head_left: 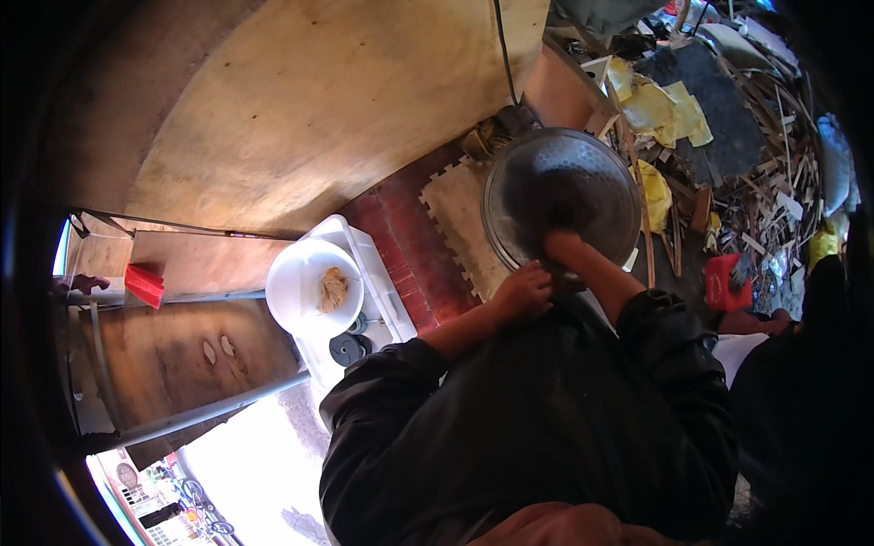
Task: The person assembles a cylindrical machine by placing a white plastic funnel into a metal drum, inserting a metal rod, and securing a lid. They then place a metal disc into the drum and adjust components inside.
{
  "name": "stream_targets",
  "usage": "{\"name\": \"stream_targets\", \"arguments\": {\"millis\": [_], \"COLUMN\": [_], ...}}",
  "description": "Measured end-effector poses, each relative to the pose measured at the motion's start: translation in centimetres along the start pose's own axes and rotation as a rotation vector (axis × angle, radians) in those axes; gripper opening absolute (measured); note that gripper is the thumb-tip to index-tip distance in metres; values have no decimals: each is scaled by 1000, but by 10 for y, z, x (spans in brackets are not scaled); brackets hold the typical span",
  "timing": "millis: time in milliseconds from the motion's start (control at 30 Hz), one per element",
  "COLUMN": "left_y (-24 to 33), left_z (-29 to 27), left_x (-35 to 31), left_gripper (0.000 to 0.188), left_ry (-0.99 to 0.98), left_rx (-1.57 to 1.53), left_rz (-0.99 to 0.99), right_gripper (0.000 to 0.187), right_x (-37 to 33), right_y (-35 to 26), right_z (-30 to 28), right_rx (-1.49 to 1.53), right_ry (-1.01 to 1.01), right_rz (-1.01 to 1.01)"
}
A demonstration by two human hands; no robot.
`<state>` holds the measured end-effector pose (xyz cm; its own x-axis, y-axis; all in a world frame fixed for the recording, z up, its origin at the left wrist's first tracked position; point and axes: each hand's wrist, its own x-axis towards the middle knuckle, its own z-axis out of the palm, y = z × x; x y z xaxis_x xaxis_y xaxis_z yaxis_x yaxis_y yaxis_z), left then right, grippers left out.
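Note:
A large round metal pan (560, 191) with a dimpled inside lies on a tan foam mat (460, 223). My left hand (523, 293) is closed on the pan's near rim. Inside the pan near that rim sits my right hand (562, 247), pressed against the bottom; whether it holds anything is hidden. Both forearms wear dark sleeves pushed up. To the left stands a white bowl (305, 291) holding a tan lump of dough (332, 289), resting on a white plastic box (369, 264).
A dark red mat (405, 246) lies beside the tan one. Wooden boards (300, 100) lean behind. Wood scraps, yellow rags (669, 109) and a red object (728, 282) litter the right. A wooden bench (173, 346) and a red block (144, 284) lie left.

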<state>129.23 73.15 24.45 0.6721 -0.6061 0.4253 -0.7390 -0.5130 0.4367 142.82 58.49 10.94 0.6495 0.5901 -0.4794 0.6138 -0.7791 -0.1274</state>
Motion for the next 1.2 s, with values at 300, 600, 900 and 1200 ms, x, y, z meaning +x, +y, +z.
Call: {"name": "stream_targets", "arguments": {"millis": [300,600,900,1200], "left_y": [-16,-28,-35,-36], "left_z": [-53,-55,-64,-62], "left_x": [-19,-8,8,14], "left_gripper": [35,28,28,29], "left_ry": [4,-120,-122,-215], "left_rx": [118,129,106,103], "left_rz": [-200,-110,-13,-10], "right_gripper": [13,28,32,32], "right_x": [-150,-184,-179,-168], "right_y": [-45,-72,-77,-71], "right_z": [-114,-95,-90,-84], "right_rx": [541,319,246,249], "right_ry": [442,631,635,566], "right_rz": [23,-96,-18,-63]}}
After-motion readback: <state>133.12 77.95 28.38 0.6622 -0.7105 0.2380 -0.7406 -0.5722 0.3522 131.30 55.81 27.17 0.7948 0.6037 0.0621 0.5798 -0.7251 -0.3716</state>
